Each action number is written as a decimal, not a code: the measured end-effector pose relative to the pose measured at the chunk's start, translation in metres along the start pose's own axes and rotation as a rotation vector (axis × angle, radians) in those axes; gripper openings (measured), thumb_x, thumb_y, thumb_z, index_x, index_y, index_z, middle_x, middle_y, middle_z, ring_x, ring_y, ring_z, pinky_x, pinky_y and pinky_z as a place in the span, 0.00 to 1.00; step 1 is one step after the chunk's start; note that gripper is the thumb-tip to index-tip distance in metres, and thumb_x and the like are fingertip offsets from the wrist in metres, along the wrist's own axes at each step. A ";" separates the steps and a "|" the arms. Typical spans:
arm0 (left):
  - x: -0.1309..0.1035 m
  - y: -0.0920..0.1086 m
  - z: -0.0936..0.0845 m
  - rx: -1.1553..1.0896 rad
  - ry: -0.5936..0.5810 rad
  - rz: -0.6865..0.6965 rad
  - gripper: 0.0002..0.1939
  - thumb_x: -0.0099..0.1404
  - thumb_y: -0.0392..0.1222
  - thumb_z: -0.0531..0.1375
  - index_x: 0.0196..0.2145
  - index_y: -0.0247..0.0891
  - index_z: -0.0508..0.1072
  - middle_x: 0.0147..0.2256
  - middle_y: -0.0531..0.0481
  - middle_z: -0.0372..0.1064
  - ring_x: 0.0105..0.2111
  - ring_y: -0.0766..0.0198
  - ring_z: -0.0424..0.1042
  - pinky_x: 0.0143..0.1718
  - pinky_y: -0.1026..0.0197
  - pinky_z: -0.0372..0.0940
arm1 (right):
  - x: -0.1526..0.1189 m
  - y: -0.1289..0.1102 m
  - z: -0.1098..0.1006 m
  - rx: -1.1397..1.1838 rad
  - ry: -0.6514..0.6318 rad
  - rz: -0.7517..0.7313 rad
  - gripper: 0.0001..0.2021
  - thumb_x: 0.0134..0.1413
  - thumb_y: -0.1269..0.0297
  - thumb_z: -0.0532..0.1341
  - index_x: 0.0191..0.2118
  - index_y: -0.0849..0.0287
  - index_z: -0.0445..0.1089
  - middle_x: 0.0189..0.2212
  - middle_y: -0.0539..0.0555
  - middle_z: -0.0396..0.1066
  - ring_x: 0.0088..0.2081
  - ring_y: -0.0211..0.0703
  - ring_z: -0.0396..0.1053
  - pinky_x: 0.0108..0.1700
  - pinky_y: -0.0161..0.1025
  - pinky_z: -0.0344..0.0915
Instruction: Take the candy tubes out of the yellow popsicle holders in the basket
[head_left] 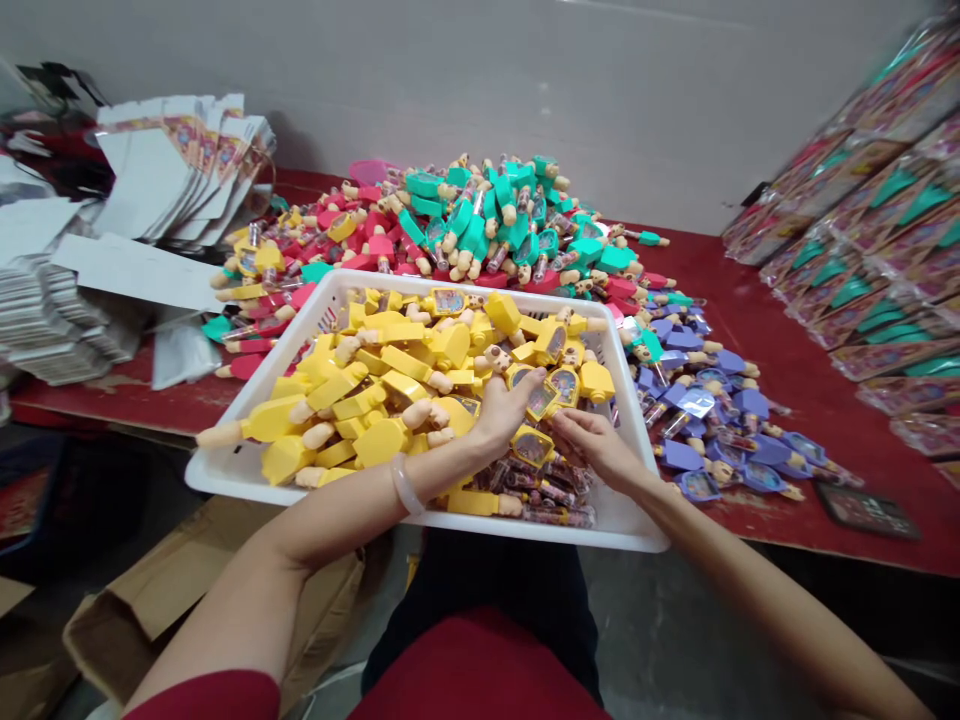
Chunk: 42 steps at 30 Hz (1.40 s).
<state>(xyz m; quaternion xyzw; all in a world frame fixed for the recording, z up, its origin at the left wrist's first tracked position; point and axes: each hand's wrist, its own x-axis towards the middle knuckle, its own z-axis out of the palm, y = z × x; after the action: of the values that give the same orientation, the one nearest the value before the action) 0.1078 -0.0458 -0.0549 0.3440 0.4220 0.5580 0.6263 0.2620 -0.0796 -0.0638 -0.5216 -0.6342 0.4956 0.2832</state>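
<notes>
A white tray [641,465] full of yellow toys [382,440] with beige ends rests at the table's front edge. My left hand [504,408], below a bracelet on the wrist, is over the right half of the tray, its fingers closed around a yellow toy with a clear window [541,398]. Just right of it, my right hand [596,445] has its fingertips pinched at the lower end of that same toy. Small clear tubes [559,514] lie in the tray's front right part, under the hands.
Behind the tray rise piles of green [472,235] and red toys [330,215]; purple toys [769,450] lie to the right. Stacked white cards [56,290] stand left, wrapped packs [862,280] right. A dark flat object [866,510] lies near the front edge. Cardboard [172,580] is below.
</notes>
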 end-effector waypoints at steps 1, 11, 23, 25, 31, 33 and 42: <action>0.000 0.000 0.000 -0.007 0.013 -0.021 0.18 0.56 0.51 0.68 0.36 0.32 0.76 0.34 0.45 0.75 0.34 0.61 0.73 0.38 0.61 0.67 | 0.001 0.000 0.001 -0.196 0.078 -0.041 0.19 0.59 0.44 0.55 0.31 0.56 0.62 0.20 0.48 0.61 0.21 0.38 0.57 0.24 0.34 0.51; -0.003 0.002 0.004 -0.059 -0.015 0.035 0.18 0.57 0.50 0.66 0.39 0.33 0.76 0.40 0.42 0.76 0.42 0.57 0.74 0.47 0.58 0.67 | 0.010 -0.011 0.005 -0.349 0.007 -0.069 0.15 0.56 0.51 0.60 0.28 0.56 0.62 0.21 0.51 0.68 0.23 0.42 0.65 0.25 0.36 0.56; -0.007 0.015 0.005 -0.097 -0.260 0.032 0.17 0.59 0.49 0.65 0.39 0.31 0.76 0.41 0.41 0.75 0.41 0.55 0.75 0.47 0.56 0.68 | -0.001 -0.012 -0.008 0.065 -0.296 0.150 0.21 0.53 0.43 0.59 0.23 0.54 0.57 0.11 0.43 0.52 0.13 0.35 0.52 0.18 0.34 0.49; -0.006 0.010 0.004 -0.028 -0.225 0.029 0.18 0.60 0.50 0.65 0.41 0.33 0.76 0.43 0.42 0.75 0.44 0.55 0.74 0.50 0.56 0.66 | 0.002 -0.016 -0.016 -0.399 0.098 0.089 0.14 0.51 0.51 0.61 0.25 0.55 0.61 0.15 0.49 0.60 0.19 0.40 0.59 0.22 0.36 0.52; -0.005 0.007 -0.001 0.077 -0.295 -0.017 0.15 0.61 0.46 0.64 0.42 0.34 0.77 0.42 0.44 0.76 0.41 0.56 0.75 0.45 0.58 0.68 | -0.002 -0.014 -0.018 -0.417 0.042 0.024 0.18 0.48 0.48 0.62 0.21 0.55 0.60 0.16 0.50 0.63 0.20 0.40 0.59 0.23 0.37 0.53; -0.004 0.009 -0.003 0.166 -0.302 -0.044 0.13 0.59 0.45 0.65 0.38 0.34 0.78 0.37 0.45 0.77 0.36 0.57 0.75 0.39 0.61 0.69 | -0.005 -0.009 -0.014 -0.220 -0.110 0.154 0.22 0.49 0.44 0.62 0.19 0.54 0.57 0.11 0.47 0.56 0.15 0.36 0.52 0.19 0.36 0.48; 0.068 0.095 -0.038 -0.152 -0.103 0.064 0.18 0.61 0.50 0.65 0.40 0.31 0.75 0.34 0.41 0.74 0.34 0.59 0.75 0.42 0.53 0.70 | -0.001 -0.016 -0.048 -0.228 0.145 -0.007 0.36 0.47 0.43 0.66 0.57 0.58 0.58 0.38 0.59 0.74 0.38 0.53 0.74 0.37 0.44 0.70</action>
<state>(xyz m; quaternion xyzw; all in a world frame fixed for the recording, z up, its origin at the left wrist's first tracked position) 0.0355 0.0332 0.0056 0.3369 0.3343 0.5900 0.6532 0.2983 -0.0636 -0.0320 -0.5827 -0.6659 0.3803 0.2690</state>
